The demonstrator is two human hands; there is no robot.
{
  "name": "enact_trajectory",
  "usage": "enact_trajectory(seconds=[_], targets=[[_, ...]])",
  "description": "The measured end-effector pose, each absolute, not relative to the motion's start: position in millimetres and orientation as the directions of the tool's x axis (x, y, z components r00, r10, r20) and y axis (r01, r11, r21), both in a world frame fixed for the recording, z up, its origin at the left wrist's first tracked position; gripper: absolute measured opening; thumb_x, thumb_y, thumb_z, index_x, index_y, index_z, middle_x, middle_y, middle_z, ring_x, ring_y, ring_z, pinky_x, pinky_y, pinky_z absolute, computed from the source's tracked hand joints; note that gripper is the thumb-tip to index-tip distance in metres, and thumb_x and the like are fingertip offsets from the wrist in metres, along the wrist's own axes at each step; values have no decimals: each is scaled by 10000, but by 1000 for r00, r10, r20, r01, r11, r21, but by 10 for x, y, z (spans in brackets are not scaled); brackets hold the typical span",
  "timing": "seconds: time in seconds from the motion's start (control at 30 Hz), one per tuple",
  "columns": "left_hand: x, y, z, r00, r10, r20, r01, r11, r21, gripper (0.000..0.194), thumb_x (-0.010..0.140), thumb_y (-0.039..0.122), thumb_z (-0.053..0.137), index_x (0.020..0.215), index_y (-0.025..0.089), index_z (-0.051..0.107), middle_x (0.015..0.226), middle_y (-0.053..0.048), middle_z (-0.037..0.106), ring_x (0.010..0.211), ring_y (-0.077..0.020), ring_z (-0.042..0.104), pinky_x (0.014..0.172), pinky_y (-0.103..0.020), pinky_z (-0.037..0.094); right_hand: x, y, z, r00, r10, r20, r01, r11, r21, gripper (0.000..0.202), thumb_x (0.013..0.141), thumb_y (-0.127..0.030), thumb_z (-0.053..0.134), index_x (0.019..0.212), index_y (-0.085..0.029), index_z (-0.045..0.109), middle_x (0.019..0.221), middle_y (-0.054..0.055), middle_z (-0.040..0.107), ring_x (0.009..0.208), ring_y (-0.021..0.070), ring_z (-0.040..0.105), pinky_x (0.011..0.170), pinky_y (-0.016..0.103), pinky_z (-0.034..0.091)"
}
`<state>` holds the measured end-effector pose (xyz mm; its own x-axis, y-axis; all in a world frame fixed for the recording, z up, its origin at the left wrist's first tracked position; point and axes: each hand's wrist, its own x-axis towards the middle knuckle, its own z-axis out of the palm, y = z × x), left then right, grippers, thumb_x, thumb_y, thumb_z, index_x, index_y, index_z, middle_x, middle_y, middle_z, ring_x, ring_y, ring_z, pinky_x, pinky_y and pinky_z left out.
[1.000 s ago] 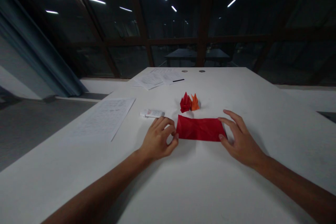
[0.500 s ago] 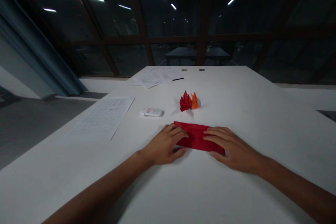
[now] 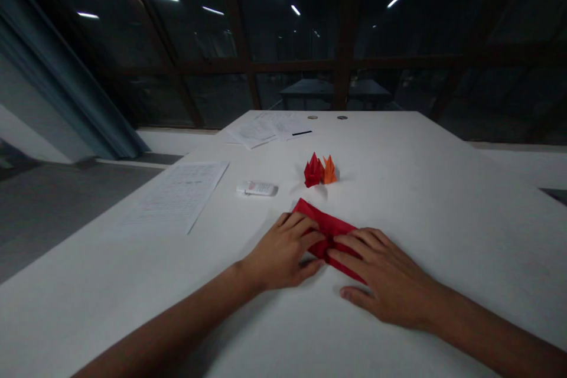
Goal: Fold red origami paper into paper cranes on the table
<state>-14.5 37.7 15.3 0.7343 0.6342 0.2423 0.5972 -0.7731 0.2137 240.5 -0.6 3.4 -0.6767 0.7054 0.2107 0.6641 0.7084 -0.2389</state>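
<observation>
A folded strip of red paper (image 3: 305, 208) lies slantwise on the white table, its far left corner pointing away from me. My left hand (image 3: 287, 251) grips its left part, fingers curled over the top and thumb by the near edge. Across the right part rests my right hand (image 3: 376, 271), with fingers stretched out flat and thumb apart on the table side. The fingers of both hands meet near the middle and hide much of the strip. Just beyond it stand a red folded-paper figure (image 3: 313, 171) and an orange folded-paper figure (image 3: 329, 170), close together.
A white bottle-shaped item (image 3: 257, 189) with small print lies left of the figures. Farther left is a printed sheet (image 3: 181, 198). More papers (image 3: 261, 129) and a dark pen-like stick (image 3: 302, 133) lie toward the far end of the table (image 3: 443, 201), before dark windows.
The red paper has turned clockwise, its right end coming nearer to me. My right hand has moved toward me and slightly left; my left hand has shifted a little right along with the paper.
</observation>
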Motion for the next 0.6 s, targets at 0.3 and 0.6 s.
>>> enact_trajectory(seconds=[0.3,0.6], targets=[[-145,431,74,764,600,236,583,-800,146,267,1025,380,476,1142,225,659,1166,-71,694,1105,-253,593,969,-426,425,2517,46,111,-671,719,182,617,677,-400,1005,752,-576,763,1579,-227,310,1491,133,522,1300,337,495,1094,503,404],[-137,390,87,795,544,267,477,-834,277,248,1023,285,460,1092,196,681,1114,-83,710,1072,-224,611,986,-387,450,2608,298,-18,-556,676,483,582,732,-354,236,933,-144,587,1117,-266,671,1054,33,762,1005,224,687,1104,535,404]])
